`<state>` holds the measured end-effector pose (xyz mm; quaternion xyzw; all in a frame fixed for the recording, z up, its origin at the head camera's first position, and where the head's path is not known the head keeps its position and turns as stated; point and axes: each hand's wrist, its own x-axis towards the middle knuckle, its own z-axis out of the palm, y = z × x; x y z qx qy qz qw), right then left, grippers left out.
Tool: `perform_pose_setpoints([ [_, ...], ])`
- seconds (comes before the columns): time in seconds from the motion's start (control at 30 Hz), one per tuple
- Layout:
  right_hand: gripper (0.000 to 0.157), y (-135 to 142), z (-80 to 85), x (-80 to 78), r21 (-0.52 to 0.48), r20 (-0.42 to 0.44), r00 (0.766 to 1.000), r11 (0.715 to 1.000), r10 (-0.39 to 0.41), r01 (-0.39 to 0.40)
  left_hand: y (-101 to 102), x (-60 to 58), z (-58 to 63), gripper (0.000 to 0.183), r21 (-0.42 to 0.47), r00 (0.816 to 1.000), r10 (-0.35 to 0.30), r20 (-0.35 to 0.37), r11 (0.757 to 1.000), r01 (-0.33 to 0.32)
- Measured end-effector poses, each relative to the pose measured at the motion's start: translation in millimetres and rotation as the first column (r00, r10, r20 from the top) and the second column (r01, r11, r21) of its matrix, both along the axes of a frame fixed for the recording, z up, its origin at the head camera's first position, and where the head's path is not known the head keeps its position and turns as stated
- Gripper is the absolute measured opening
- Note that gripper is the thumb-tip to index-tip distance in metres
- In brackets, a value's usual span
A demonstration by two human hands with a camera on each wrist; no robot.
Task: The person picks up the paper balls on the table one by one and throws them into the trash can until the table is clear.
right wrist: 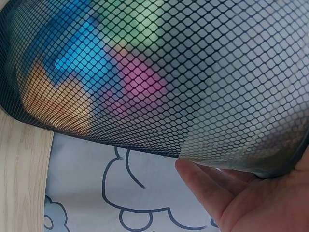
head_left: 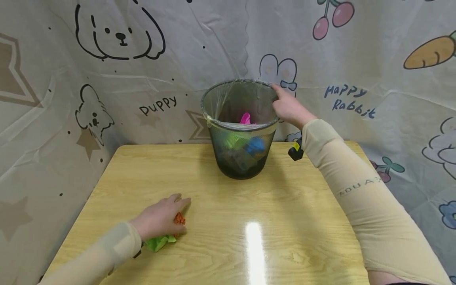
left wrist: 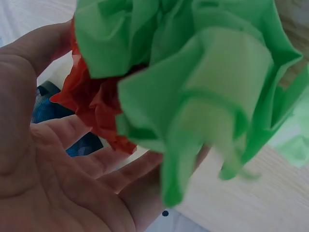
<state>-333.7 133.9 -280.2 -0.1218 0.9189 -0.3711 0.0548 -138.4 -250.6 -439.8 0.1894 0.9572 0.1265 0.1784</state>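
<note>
Near the front left of the table, my left hand holds crumpled paper, its thumb and fingers bent around the bundle. Orange paper shows between the fingers, and green paper sticks out below the palm. In the left wrist view the green paper covers much of the orange paper. My right hand grips the rim of a black mesh trash bin on its right side. Through the mesh, in the right wrist view, show blue paper, pink paper and orange paper.
The bin stands at the back middle of the wooden table, with a clear plastic liner over its rim. A printed cloth hangs close behind and along the sides. More green paper lies at the left wrist view's edge.
</note>
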Motion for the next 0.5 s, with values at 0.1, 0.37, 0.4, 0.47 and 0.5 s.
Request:
perform_pose_setpoints([
  [0.1,0.071,0.4,0.1,-0.4,-0.009,-0.004,1.0,1.0,0.001,-0.001,1.2,-0.7,-3.3,0.081,0.008,1.0,-0.011,0.009,1.0,0.011],
  [0.37,0.071,0.0,-3.0,-0.3,-0.026,-0.007,1.0,1.0,-0.008,0.008,3.6,1.1,-8.7,0.064,0.019,0.999,-0.046,-0.02,0.999,0.046],
  [0.4,0.071,-0.1,-3.0,-0.5,-0.027,-0.01,1.0,1.0,-0.009,0.009,3.8,0.9,-8.9,0.061,0.018,0.998,-0.051,-0.028,0.999,0.051],
  [0.47,0.071,0.0,-2.6,-1.2,-0.028,-0.009,1.0,1.0,-0.012,0.012,4.5,-0.2,-8.9,0.056,0.02,0.997,-0.061,-0.041,0.998,0.062],
  [0.5,0.072,0.1,-2.2,-1.3,-0.03,-0.01,1.0,0.999,-0.013,0.012,4.9,-0.9,-8.7,0.054,0.02,0.997,-0.066,-0.046,0.998,0.067],
])
